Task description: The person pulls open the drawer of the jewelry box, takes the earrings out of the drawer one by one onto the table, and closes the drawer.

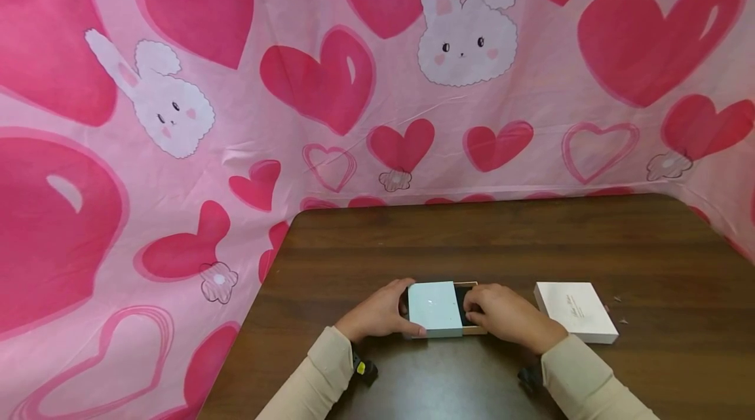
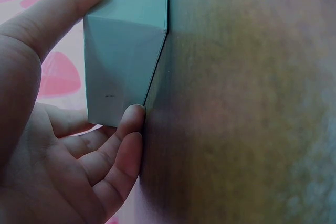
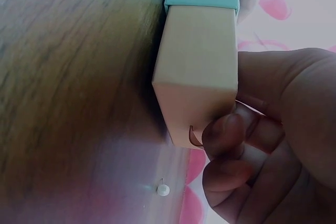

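Observation:
A light blue box sleeve [image 1: 433, 308] lies flat on the table, its tan drawer [image 3: 197, 48] slid partly out on the right. In the head view the drawer shows a black inside [image 1: 461, 299]. My left hand [image 1: 383, 310] grips the sleeve's left end, thumb along the near side. My right hand [image 1: 501, 312] is at the drawer's open end, thumb and forefinger reaching over the black inside, their tips hidden. In the right wrist view its other fingers [image 3: 227, 132] curl against the drawer's end face, beside a small ribbon loop [image 3: 194, 137]. I cannot tell what it pinches.
A white box [image 1: 575, 312] with gold script stands right of the right hand. Small bits [image 1: 623, 321] lie just beyond it. A white pearl-like bead [image 3: 163, 188] with a thin pin rests on the table. Pink heart-patterned cloth [image 1: 330, 79] hangs behind the brown table [image 1: 472, 236].

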{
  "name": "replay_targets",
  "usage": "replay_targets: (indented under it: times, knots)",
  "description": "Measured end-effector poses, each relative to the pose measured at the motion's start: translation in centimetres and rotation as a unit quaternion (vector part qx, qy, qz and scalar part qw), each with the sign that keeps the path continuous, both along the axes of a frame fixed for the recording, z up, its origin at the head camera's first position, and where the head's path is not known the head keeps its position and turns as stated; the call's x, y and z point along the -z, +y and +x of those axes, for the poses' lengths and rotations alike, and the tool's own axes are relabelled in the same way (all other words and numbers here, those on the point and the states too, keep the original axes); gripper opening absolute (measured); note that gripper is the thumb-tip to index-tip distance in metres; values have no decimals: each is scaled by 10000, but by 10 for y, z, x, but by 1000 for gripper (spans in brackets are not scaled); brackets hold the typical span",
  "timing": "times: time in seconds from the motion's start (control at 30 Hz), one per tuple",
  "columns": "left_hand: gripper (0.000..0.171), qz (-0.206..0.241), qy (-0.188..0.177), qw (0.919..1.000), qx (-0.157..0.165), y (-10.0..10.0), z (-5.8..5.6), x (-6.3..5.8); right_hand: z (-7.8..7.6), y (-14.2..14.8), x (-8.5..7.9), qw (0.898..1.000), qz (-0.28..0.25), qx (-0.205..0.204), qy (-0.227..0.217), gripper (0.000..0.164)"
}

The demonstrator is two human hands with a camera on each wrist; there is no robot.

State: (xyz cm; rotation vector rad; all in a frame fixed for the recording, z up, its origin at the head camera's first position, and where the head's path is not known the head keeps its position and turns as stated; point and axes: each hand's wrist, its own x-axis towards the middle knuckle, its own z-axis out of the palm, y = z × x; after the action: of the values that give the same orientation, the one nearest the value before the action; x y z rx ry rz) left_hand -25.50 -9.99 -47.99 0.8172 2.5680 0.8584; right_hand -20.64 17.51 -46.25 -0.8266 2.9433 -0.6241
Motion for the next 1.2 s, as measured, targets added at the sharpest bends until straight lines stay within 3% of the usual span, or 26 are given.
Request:
replay_targets:
  times: [1.2]
  knots:
    - [102, -27, -46, 10000, -65, 0, 1, 1, 1, 1, 7, 9998, -174, 87, 10, 11]
